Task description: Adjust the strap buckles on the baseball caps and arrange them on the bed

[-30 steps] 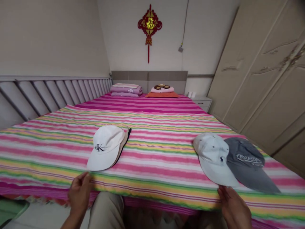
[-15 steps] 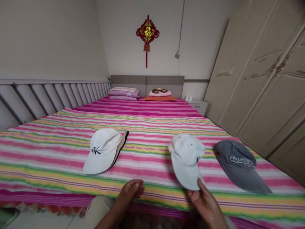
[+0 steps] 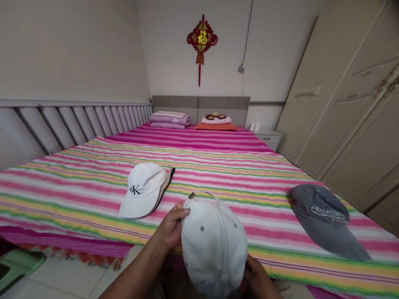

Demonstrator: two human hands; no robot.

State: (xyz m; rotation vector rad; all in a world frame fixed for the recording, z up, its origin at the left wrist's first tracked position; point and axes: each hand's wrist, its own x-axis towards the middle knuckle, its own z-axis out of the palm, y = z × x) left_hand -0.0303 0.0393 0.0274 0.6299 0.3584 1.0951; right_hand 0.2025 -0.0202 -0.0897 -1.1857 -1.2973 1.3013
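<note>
A pale white baseball cap (image 3: pixel 212 245) hangs over the near edge of the bed, its back strap and metal buckle facing away from me. My left hand (image 3: pixel 175 224) grips its left rim near the buckle, thumb on the outside. On the cap's right side is my right hand (image 3: pixel 254 274), closed at the lower edge and partly hidden by the crown. To the left, a white cap with black CK letters (image 3: pixel 145 189) lies on top of other caps, whose beige and black edges show. A grey cap with white lettering (image 3: pixel 327 218) rests at the right.
The caps lie on a striped bedspread (image 3: pixel 102 187). Folded bedding (image 3: pixel 170 120) and a pink pillow (image 3: pixel 216 120) sit by the headboard (image 3: pixel 224 109). A wardrobe (image 3: pixel 336 116) stands right, a railing (image 3: pixel 93 122) left, and a green stool (image 3: pixel 23 265) at lower left.
The white cap has come off the bedspread toward me and turned, its back strap now facing away. My left hand has taken hold of it too. The view has shifted slightly left.
</note>
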